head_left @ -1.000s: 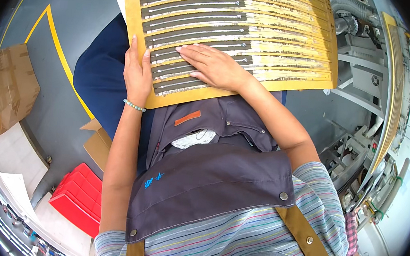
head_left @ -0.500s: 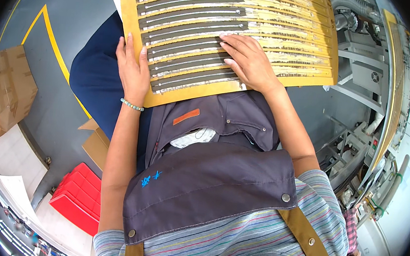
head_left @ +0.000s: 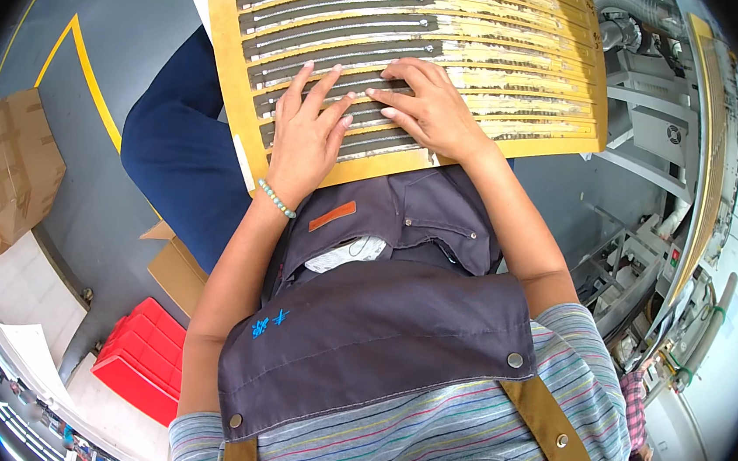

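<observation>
The board lies in front of the apron, its far edge out of view. Extent of work as shown: dark strips occupy the left part of the board in parallel rows, each visible one bearing a thin silvery line; the right part carries patchy pale bands between yellow rows, without dark strips. Both hands are on the rows nearest the apron, so handling there appears unfinished; which rows are complete cannot be determined. The left hand rests palm down over the board's near left area, fingers moderately spread and pointing away from the apron, thumb side toward the right hand. The right hand arches over the near middle of the board, fingers bent, slightly parted and directed left, fingertips just beside those of the left hand. No object is visible in either grasp; fingertip pressure cannot be judged. Both forearms enter from the apron side of the board; the left wrist, with a bead bracelet, is at the board's near left corner.
</observation>
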### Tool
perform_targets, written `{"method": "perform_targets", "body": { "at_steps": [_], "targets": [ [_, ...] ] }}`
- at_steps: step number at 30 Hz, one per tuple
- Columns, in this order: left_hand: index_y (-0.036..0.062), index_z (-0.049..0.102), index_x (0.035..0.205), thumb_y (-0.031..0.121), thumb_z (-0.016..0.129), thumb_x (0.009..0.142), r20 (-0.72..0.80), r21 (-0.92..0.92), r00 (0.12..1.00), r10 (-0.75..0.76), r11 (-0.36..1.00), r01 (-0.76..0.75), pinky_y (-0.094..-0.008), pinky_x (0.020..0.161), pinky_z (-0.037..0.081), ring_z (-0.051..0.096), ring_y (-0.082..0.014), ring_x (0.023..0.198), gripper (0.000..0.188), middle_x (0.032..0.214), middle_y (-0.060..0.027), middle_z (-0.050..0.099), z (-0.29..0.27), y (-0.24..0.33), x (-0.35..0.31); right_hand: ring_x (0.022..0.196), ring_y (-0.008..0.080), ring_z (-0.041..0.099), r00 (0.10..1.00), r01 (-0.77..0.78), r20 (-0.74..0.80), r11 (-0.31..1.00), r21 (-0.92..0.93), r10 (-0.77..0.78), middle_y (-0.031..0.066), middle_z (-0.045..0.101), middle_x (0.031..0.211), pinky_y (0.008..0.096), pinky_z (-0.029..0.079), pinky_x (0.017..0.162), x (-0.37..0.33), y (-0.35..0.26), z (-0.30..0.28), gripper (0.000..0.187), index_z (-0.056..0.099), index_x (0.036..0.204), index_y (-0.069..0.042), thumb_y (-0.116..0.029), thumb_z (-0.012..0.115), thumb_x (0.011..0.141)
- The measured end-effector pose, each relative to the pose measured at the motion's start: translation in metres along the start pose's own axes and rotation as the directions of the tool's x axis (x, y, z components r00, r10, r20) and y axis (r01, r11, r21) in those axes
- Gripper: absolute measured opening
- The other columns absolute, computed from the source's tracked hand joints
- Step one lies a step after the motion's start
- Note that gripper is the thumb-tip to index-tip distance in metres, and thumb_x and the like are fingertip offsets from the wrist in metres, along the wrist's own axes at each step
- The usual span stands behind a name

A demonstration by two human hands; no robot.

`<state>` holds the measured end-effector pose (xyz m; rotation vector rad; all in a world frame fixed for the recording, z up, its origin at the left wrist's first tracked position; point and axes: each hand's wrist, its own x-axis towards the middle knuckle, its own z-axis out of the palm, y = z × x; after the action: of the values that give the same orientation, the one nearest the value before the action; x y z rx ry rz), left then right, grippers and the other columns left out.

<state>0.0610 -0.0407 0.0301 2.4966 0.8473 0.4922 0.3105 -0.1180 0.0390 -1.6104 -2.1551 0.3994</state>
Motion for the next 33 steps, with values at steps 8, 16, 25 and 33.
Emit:
{"method": "perform_targets", "body": {
  "at_steps": [8,16,25,33],
  "targets": [
    [0.0086,0.076,0.118,0.013,0.073,0.095,-0.121,-0.149,0.99,-0.077,0.987,0.059,-0.0541,0.119,0.037,0.04,-0.0423,0.151,0.023,0.156,-0.0135,0.054,0.004,-0.003,0.002,0.141,0.0323,0.051,0.998,-0.001,-0.06,1.0,0.019,0.002,0.007,0.06,0.149,0.0491,0.041,0.116,0.01,-0.01,0.002,0.033,0.076,0.131,-0.018,-0.027,0.068,0.1],
    [0.0091,0.075,0.118,0.012,0.071,0.097,-0.179,-0.011,0.98,-0.091,0.996,0.091,-0.0519,0.123,0.033,0.039,-0.0429,0.151,0.022,0.155,-0.0156,0.055,-0.031,-0.007,-0.012,0.146,0.0318,0.047,0.998,-0.042,-0.055,0.999,0.03,0.044,0.0057,0.06,0.151,0.0478,0.038,0.12,-0.004,0.006,-0.007,0.025,0.081,0.117,-0.013,-0.025,0.067,0.101],
    [-0.0013,0.059,0.143,0.019,0.062,0.108,-0.16,-0.509,0.776,-0.61,0.725,0.464,-0.0385,0.112,0.046,0.058,-0.0293,0.135,0.04,0.152,-0.0179,0.057,-0.053,-0.052,-0.089,0.13,0.0333,0.062,0.999,0.028,-0.038,0.996,0.084,-0.025,0.0097,0.069,0.139,0.0458,0.05,0.11,-0.034,0.002,-0.022,0.037,0.07,0.134,-0.004,-0.017,0.068,0.1],
    [-0.0051,0.061,0.139,0.037,0.047,0.115,0.105,-0.833,0.591,-0.8,0.255,0.492,-0.036,0.1,0.052,0.068,-0.0231,0.12,0.05,0.131,-0.0173,0.071,0.003,-0.095,-0.041,0.145,0.0293,0.051,0.974,0.157,0.157,0.987,0.042,-0.162,0.0076,0.052,0.162,0.0432,0.044,0.12,-0.019,-0.025,0.02,0.052,0.057,0.149,-0.002,-0.024,0.064,0.103]
  ]
}}
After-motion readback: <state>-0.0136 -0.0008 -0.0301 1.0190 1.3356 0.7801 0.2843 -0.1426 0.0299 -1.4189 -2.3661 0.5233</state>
